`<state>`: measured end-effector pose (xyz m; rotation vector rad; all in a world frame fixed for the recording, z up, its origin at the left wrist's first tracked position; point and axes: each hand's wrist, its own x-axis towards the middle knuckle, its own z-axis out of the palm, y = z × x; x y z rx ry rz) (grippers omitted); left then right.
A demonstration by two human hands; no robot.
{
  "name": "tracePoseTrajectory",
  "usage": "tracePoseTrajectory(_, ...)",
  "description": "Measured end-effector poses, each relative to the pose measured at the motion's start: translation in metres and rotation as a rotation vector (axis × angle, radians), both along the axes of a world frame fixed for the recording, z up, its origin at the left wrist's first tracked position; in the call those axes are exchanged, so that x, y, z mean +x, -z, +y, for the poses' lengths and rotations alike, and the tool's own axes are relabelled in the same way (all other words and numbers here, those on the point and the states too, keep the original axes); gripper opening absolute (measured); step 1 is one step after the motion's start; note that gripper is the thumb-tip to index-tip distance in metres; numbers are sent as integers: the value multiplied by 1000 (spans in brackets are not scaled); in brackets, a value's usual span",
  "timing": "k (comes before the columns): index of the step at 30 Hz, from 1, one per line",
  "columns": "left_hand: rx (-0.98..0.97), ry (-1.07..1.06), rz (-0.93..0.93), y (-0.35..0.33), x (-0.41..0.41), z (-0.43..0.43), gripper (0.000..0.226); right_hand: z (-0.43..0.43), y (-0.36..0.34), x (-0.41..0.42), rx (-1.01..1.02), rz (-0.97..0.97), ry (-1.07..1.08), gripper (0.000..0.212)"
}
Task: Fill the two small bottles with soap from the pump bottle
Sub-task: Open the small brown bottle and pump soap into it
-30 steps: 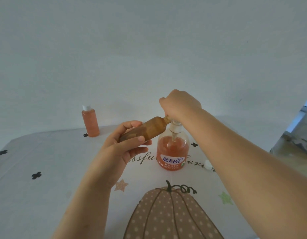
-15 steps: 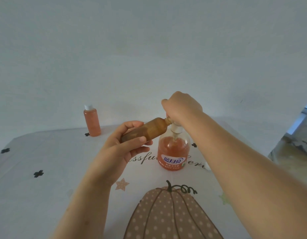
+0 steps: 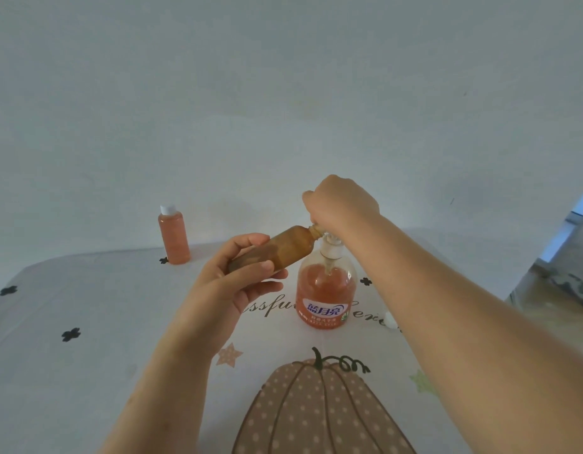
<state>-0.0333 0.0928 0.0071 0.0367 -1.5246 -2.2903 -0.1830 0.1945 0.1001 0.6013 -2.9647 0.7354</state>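
Fingers (image 3: 251, 268) of left hand (image 3: 231, 290) wrapped round tilted small amber plastic bottle (image 3: 283, 250), neck held against nozzle of clear orange-soap pump bottle (image 3: 326, 293), mid-table. Right hand (image 3: 342, 204) curled over pump head. Bottle judged light, slippery when soaped; mid-body grip advised.

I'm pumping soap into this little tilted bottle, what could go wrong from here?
1. The small amber plastic bottle is tilted almost sideways in your left hand; soap could run out of its neck onto the pumpkin-print tablecloth.
2. Your right hand hides where the neck meets the nozzle of the clear pump bottle of orange soap, so a miss may go unseen.
3. The small white object, likely its cap, lies beside your right forearm and could be knocked away.
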Motion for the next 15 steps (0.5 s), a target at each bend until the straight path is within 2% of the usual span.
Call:
tracePoseTrajectory(4, -26, -20, -6, 2, -2, -1, 35, 1, 10, -4, 96, -7, -20, 18)
tracePoseTrajectory(15, -24, -26, -25, 5, -1, -1, 36, -2, 20, -11, -19, -64, -20, 24)
